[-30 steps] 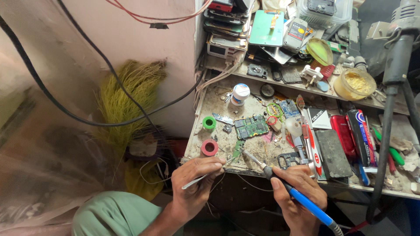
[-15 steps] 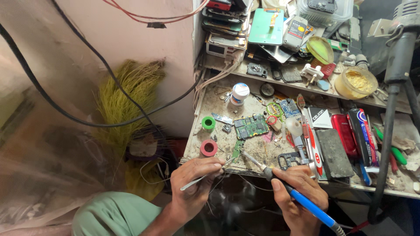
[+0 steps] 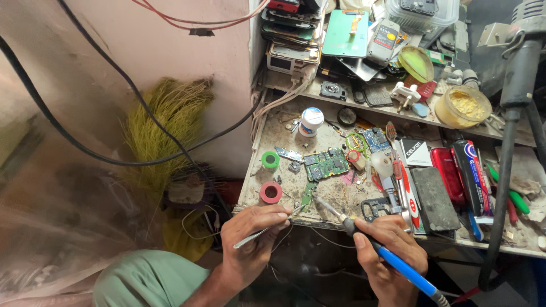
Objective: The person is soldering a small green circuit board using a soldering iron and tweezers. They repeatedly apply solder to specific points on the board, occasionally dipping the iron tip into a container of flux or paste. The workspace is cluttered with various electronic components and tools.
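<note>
Right hand closed on blue soldering iron, long axis running from near right up to far left, tip approx. at small green board strip by near edge of surface. Left hand nearer to strip from the left, fingers pinched narrow on tweezers, points aimed right toward same spot. Strip lying just far of both hands, betw. red tape roll and iron tip; bigger green circuit board just beyond. Little open room: metal clamp tool close on right, edge of surface directly under hands. Free space mostly on near side, off the surface.
</note>
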